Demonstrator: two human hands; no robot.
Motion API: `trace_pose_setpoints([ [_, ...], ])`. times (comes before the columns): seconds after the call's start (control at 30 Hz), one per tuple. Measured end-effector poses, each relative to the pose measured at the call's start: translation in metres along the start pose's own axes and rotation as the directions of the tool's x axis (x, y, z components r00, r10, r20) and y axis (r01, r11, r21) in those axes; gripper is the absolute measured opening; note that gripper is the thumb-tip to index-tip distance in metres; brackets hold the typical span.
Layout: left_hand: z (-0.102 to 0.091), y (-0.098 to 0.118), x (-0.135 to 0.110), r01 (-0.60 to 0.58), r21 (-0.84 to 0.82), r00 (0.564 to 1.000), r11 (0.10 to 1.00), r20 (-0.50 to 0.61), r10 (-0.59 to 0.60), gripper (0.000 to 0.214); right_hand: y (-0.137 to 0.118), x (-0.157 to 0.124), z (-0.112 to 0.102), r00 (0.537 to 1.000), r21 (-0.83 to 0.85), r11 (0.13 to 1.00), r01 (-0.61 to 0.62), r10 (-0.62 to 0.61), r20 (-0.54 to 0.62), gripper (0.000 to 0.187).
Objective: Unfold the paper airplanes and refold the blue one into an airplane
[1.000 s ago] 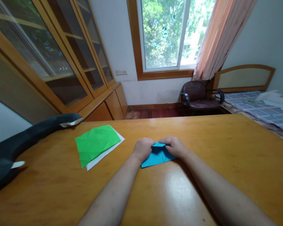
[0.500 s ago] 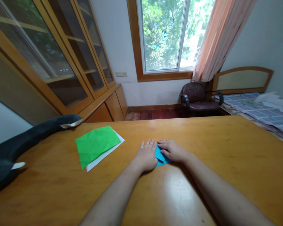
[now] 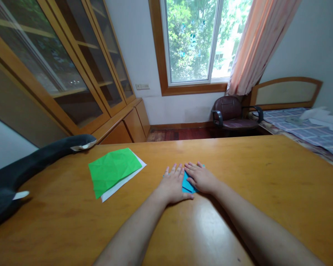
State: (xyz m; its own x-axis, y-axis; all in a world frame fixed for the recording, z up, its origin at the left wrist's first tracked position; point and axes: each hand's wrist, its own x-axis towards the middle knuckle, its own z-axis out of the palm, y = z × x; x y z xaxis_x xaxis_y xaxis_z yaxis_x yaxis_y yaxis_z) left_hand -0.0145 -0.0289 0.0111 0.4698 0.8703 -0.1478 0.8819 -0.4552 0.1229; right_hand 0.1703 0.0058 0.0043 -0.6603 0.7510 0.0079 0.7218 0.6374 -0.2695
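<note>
A folded sheet of blue paper lies on the wooden table, mostly covered by my two hands. My left hand rests flat on its left part, fingers spread and thumb pointing right along the near edge. Pressing on the right part is my right hand, palm down with its fingers stretched out. Between the hands a strip of blue with fold lines shows. Small blue corners peek out beyond both hands; the rest of the paper's shape is hidden.
Left of my hands a creased green sheet lies over a white sheet. A dark plush toy with white parts sits at the table's left side. Past the far edge stand a brown armchair, a bed and a glass-door cabinet.
My left thumb has stretched out to the right from beside the paper's near edge. My right hand has shifted slightly left, its fingers more spread.
</note>
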Motion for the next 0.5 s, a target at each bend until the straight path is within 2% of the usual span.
trace_pose_setpoints([
  [0.07, -0.0009, -0.0020, 0.0009, -0.001, -0.009, 1.000, 1.000, -0.007, 0.001, 0.111, -0.0012, -0.0009, 0.0018, 1.000, -0.017, 1.000, -0.012, 0.012, 0.007, 0.059],
  [0.23, -0.0009, -0.0047, 0.0039, 0.022, -0.012, 0.997, 1.000, -0.079, -0.023, 0.075, -0.0019, -0.0029, 0.0040, 1.000, -0.031, 0.999, -0.012, 0.012, 0.002, 0.063],
  [0.3, 0.0006, -0.0051, 0.0052, 0.032, -0.007, 0.995, 0.999, -0.093, -0.032, 0.067, -0.0011, -0.0029, 0.0041, 1.000, -0.025, 1.000, -0.008, 0.008, 0.002, 0.064],
  [0.5, 0.0032, -0.0058, 0.0058, 0.020, -0.016, 0.996, 1.000, -0.083, -0.022, 0.067, 0.0029, -0.0013, 0.0023, 1.000, -0.011, 1.000, -0.017, 0.017, 0.014, 0.059],
])
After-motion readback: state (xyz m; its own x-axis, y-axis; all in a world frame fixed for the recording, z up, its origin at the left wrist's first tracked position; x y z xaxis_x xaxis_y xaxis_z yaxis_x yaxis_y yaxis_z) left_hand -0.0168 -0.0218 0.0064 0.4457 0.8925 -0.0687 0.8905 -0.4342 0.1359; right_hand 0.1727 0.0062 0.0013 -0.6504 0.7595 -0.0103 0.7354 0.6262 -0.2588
